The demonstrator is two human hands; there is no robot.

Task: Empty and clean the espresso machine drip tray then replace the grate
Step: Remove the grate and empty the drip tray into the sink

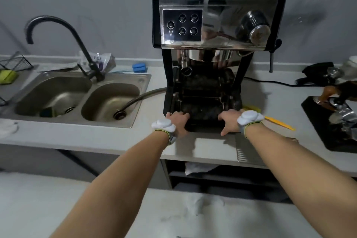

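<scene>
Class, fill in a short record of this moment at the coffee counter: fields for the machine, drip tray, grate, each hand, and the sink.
machine: espresso machine upright on the counter, against the wall
drip tray: black drip tray at the machine's base, grate off
grate: metal grate lying flat on the counter, front right of the machine
left hand: left hand gripping the tray's left front corner
right hand: right hand on the tray's right front corner
sink: double sink left of the machine

- Both hands grip the front corners of the black drip tray (pixel 201 114) under the espresso machine (pixel 218 23): left hand (pixel 178 121), right hand (pixel 229 121).
- The metal grate (pixel 244 150) lies on the desk (pixel 87 135), under the right forearm.
- A double sink (pixel 81 98) sits left of the machine.
</scene>
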